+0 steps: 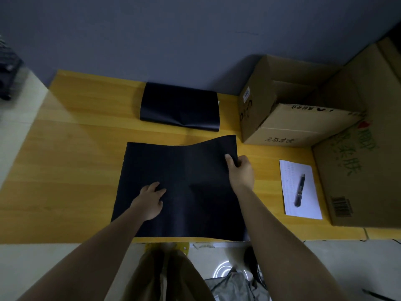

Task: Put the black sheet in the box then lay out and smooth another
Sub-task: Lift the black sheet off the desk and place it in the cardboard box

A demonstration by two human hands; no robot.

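Note:
A black sheet (184, 170) lies spread on the yellow wooden table (71, 161), reaching the near edge. My right hand (240, 171) pinches its right edge, thumb on top, and that far right corner is lifted off the table. My left hand (152, 199) rests flat on the sheet's lower left part with fingers spread. A stack of more black sheets (179, 105) curls against the back wall. An open cardboard box (282, 101) stands at the back right of the table.
A larger cardboard box (364, 148) fills the right side. A white paper (290, 205) with a black pen (300, 190) on it lies in front of the boxes. A blue wall runs behind the table. Bags sit on the floor below.

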